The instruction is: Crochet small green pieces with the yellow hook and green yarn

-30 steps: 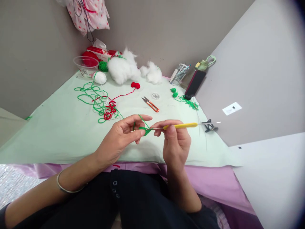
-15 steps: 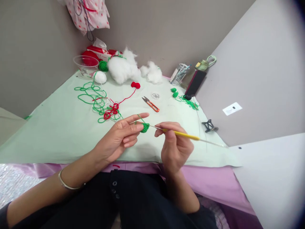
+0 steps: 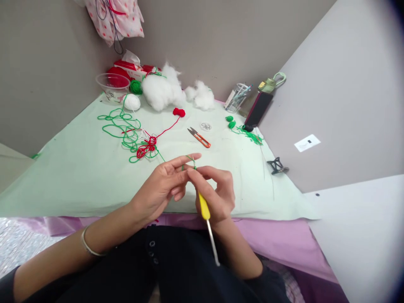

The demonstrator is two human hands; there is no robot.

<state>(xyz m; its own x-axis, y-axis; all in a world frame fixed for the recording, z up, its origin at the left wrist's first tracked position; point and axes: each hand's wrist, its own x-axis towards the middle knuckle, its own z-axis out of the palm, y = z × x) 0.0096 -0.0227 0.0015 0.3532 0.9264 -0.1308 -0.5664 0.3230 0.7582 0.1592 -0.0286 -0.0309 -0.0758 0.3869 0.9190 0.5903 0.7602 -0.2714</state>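
Observation:
My left hand (image 3: 164, 181) pinches a small green crochet piece (image 3: 195, 168), now mostly covered by fingers. Green yarn (image 3: 190, 157) runs over its raised index finger. In my right hand (image 3: 217, 191) is a crochet hook (image 3: 204, 207) with a yellow grip, its back end pointing down toward my lap. The hook's tip is up at the green piece, and the fingertips of both hands meet there. From the left hand a green strand leads back to a loose tangle of green yarn (image 3: 121, 130) with a red yarn bundle (image 3: 147, 147) on it.
Orange thread snips (image 3: 199, 137) and a small clear round case (image 3: 206, 126) lie beyond my hands. White stuffing (image 3: 162, 90), a plastic tub (image 3: 112, 86) and a white yarn ball (image 3: 131, 102) stand at the back. To the right are green pieces (image 3: 232, 124), a phone (image 3: 259, 110) and a black stand (image 3: 277, 166).
My right hand has moved left against the left fingertips. The hook has swung from pointing right to pointing down toward me, and the green piece has become mostly hidden.

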